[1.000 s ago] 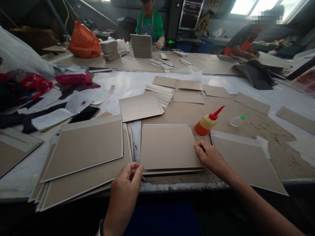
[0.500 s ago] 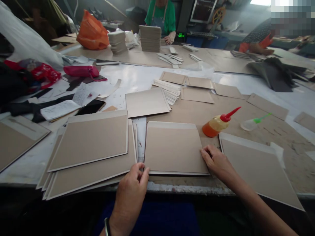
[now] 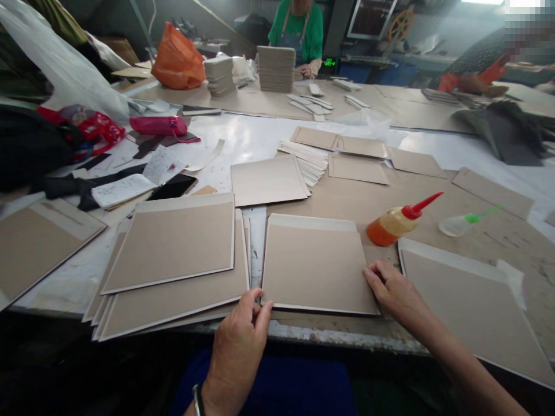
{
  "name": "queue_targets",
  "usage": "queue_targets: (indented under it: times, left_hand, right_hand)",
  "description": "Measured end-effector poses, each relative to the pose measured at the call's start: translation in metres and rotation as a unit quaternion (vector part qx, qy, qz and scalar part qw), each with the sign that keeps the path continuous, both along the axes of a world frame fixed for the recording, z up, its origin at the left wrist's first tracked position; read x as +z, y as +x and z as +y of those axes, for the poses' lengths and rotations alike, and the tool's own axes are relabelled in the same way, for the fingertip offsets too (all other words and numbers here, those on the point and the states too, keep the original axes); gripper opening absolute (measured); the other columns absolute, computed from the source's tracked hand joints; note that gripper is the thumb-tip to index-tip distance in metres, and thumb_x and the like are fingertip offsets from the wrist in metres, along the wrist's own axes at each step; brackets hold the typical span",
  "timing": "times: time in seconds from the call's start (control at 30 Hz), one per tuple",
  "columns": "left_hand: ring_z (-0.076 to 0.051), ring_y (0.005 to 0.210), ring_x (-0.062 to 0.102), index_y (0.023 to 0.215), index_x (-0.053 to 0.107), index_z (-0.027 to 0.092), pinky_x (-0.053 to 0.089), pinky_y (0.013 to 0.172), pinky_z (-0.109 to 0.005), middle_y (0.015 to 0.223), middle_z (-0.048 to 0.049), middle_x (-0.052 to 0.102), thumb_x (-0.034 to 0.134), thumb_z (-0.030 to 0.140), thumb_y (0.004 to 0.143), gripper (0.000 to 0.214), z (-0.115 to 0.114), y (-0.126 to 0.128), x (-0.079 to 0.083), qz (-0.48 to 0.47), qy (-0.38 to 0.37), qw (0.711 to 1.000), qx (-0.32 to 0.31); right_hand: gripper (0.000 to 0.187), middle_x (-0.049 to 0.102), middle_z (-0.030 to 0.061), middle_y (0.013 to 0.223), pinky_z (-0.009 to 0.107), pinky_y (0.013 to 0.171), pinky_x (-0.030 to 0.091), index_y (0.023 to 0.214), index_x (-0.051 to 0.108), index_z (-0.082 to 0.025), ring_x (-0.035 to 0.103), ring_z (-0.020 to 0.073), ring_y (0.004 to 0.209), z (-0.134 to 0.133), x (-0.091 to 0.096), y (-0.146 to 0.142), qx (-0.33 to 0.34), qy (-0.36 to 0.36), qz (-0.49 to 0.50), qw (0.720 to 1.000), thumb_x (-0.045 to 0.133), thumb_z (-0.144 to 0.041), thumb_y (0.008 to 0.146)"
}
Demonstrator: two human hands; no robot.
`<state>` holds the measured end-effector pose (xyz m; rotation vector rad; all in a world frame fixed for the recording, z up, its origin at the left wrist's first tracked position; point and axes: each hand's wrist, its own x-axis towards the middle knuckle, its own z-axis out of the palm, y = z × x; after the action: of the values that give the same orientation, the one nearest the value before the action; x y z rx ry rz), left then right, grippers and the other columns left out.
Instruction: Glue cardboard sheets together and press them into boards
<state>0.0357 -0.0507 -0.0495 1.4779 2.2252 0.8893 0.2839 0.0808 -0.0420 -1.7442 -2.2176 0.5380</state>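
A flat tan cardboard panel (image 3: 316, 266) with a pale strip along its far edge lies at the table's front edge. My left hand (image 3: 238, 341) pinches its near left corner between thumb and fingers. On the right side, my right hand (image 3: 392, 286) grips the panel's edge, fingers closed together. Just left of it is an overlapping stack of similar panels (image 3: 173, 245). Another such panel (image 3: 468, 306) lies to the right of my right hand. Behind that hand, a squeeze bottle (image 3: 392, 224) with orange liquid and a red nozzle rests tilted on the table.
A small clear bottle (image 3: 457, 225) with a green tip lies at the right. Smaller cardboard pieces (image 3: 359, 169) and a fan of strips (image 3: 306, 162) are farther back. A notebook (image 3: 121, 189) and phone (image 3: 173, 187) lie left. Across the table, a person in green (image 3: 312, 40) stands behind stacked boards (image 3: 276, 69).
The whole view has shifted, so things sit slightly farther right in the picture. Both hands keep their hold on the panel's edges, and the panel shows little movement on the table.
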Motion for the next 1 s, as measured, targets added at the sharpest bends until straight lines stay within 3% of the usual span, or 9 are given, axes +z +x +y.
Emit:
queue_targets:
  times: [0.53,0.83,1.0]
  left_hand:
    - [-0.015,0.059,0.063,0.092,0.060,0.020,0.045,0.059,-0.023,0.064,0.0024,0.065,0.048,0.051,0.077,0.036,-0.003,-0.008,-0.004,-0.009,0.026,0.999,-0.023]
    - [-0.014,0.054,0.063,0.089,0.060,0.020,0.046,0.051,-0.021,0.061,0.0038,0.066,0.041,0.060,0.078,0.045,-0.002,-0.010,-0.005,0.042,0.045,0.997,-0.038]
    - [-0.012,0.056,0.064,0.094,0.058,0.021,0.047,0.051,-0.018,0.065,0.0040,0.066,0.042,0.055,0.081,0.040,-0.005,-0.015,-0.012,0.086,0.059,0.992,-0.074]
  right_hand:
    - [0.021,0.050,0.0026,0.068,0.027,0.062,0.035,0.064,0.031,-0.023,0.049,0.0174,0.065,-0.001,0.008,-0.008,-0.007,-0.048,-0.055,0.997,0.040,-0.021,0.083]
    - [0.017,0.054,0.0041,0.071,0.025,0.062,0.034,0.069,0.043,-0.019,0.051,0.0166,0.068,-0.001,0.013,-0.014,-0.031,-0.066,-0.078,0.994,0.043,-0.016,0.086]
    - [0.016,0.056,0.0048,0.073,0.023,0.064,0.034,0.072,0.047,-0.017,0.052,0.0160,0.070,-0.001,0.016,-0.015,-0.031,-0.076,-0.094,0.992,0.043,-0.017,0.087]
